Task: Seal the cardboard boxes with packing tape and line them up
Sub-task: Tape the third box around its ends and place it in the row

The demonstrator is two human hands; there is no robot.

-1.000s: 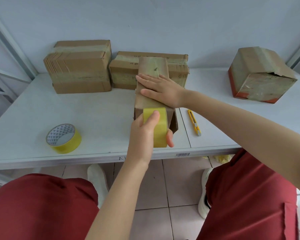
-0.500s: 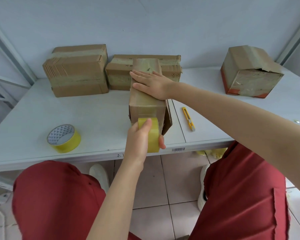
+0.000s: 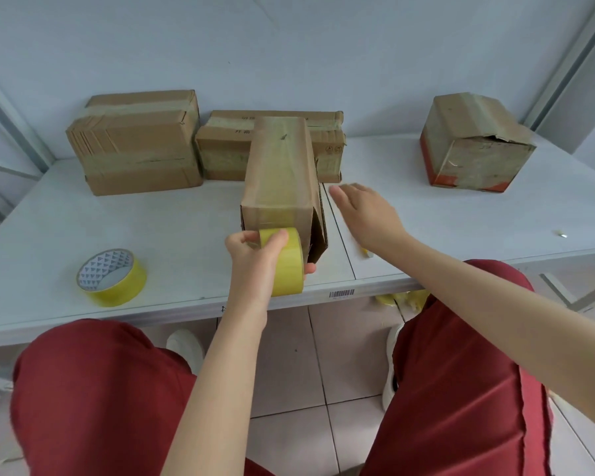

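box (image 3: 279, 166) front partly behind tape roll (image 3: 287, 266)

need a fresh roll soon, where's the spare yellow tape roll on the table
Head view: the spare yellow tape roll lies flat near the front-left edge of the white table, left of the left hand that grips a second yellow roll.

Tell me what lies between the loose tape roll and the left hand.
Head view: only bare table separates the loose tape roll from the left hand, which grips a second roll.
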